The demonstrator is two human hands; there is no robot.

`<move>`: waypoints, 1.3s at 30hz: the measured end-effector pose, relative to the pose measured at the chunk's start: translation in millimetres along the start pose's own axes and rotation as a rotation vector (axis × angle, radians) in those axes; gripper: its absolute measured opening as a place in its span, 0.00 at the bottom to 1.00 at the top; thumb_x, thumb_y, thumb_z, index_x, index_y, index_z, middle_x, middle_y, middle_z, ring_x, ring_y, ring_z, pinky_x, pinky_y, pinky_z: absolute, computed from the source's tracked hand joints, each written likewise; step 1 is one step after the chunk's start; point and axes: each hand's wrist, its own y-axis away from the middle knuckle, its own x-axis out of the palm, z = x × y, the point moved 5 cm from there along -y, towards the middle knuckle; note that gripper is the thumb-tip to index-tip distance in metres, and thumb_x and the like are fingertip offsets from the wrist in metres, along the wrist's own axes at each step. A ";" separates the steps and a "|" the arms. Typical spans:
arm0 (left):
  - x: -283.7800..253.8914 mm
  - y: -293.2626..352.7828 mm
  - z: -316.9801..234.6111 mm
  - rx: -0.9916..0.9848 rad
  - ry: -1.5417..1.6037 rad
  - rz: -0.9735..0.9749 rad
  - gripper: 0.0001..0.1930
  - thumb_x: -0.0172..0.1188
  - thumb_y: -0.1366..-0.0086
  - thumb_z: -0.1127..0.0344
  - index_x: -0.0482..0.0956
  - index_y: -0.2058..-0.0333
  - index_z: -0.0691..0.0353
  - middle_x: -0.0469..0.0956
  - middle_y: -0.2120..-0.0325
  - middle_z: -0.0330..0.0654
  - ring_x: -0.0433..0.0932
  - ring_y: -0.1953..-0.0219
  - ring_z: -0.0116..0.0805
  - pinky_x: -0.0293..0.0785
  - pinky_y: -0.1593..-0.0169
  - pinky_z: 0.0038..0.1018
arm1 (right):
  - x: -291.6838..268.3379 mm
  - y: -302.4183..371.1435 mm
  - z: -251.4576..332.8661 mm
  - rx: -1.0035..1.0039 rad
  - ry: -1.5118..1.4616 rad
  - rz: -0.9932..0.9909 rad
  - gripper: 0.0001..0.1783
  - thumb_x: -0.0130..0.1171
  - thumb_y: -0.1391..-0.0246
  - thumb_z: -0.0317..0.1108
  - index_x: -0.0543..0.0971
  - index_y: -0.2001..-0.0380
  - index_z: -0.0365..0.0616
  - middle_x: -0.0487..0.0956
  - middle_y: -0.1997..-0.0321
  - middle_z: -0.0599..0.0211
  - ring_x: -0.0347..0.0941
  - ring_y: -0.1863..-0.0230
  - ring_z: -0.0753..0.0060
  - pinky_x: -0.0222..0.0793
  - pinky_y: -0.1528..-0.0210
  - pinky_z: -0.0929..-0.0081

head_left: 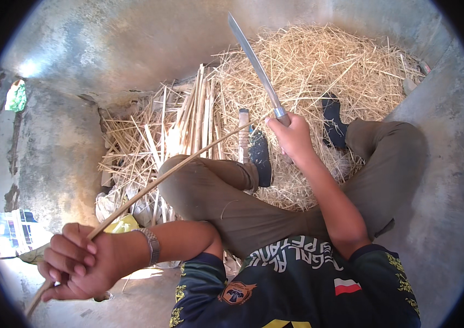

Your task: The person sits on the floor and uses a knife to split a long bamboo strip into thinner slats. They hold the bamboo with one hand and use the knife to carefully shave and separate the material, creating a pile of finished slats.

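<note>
My left hand (81, 262), at the lower left with a watch (151, 246) on its wrist, is closed around a long, thin bamboo strip (155, 183). The strip slants up to the right, across my bent left leg, and its far end comes close to my right hand (292, 138). That hand grips the handle of a long knife (257, 66), its blade pointing up and away to the left, over the straw. Whether the strip's tip touches the right hand or the knife I cannot tell.
A heap of pale shavings (319, 71) spreads at the far side. Split bamboo pieces (196, 117) lean by the wall (57, 147). A light-coloured handle (243, 136) stands beside my left dark shoe (260, 158). Crumpled plastic and a yellow bag (124, 223) lie left of my knee.
</note>
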 end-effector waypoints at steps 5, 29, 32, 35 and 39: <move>9.7 -15.7 50.2 0.093 -0.246 -0.223 0.29 0.30 0.20 0.46 0.58 0.82 0.50 0.56 0.91 0.29 0.53 0.92 0.20 0.51 0.94 0.19 | -0.5 11.0 31.8 0.020 -0.028 0.050 0.16 0.64 0.45 0.40 0.74 0.80 0.44 0.70 0.83 0.77 0.62 0.81 0.82 0.58 0.77 0.73; 115.9 -83.7 229.2 -0.336 -0.299 -0.056 0.33 0.46 0.29 0.30 0.67 0.73 0.59 0.61 0.87 0.34 0.63 0.84 0.26 0.60 0.80 0.26 | 0.7 9.6 112.2 -0.079 -0.354 0.158 0.14 0.65 0.42 0.39 0.72 0.71 0.44 0.67 0.87 0.77 0.59 0.90 0.86 0.57 0.88 0.80; 117.0 -72.2 210.7 -0.337 -0.277 0.023 0.32 0.48 0.30 0.30 0.68 0.71 0.59 0.61 0.86 0.34 0.64 0.83 0.26 0.62 0.76 0.24 | 0.3 5.7 96.0 -0.088 -0.174 0.108 0.17 0.65 0.43 0.41 0.74 0.79 0.44 0.70 0.84 0.75 0.64 0.84 0.83 0.59 0.81 0.75; 77.4 -66.3 197.2 -0.346 -0.234 -0.069 0.34 0.49 0.33 0.27 0.70 0.70 0.58 0.64 0.86 0.35 0.66 0.84 0.25 0.63 0.80 0.23 | -6.3 8.0 92.9 -0.174 -0.021 -0.028 0.17 0.65 0.42 0.40 0.74 0.80 0.45 0.69 0.84 0.77 0.63 0.83 0.84 0.57 0.80 0.77; 30.6 -66.0 172.8 -0.221 -0.277 -0.227 0.35 0.52 0.35 0.26 0.69 0.69 0.60 0.61 0.85 0.33 0.62 0.83 0.24 0.59 0.77 0.24 | -2.9 17.3 81.8 -0.275 -0.217 -0.103 0.15 0.64 0.40 0.36 0.75 0.79 0.45 0.70 0.84 0.77 0.63 0.83 0.85 0.57 0.80 0.78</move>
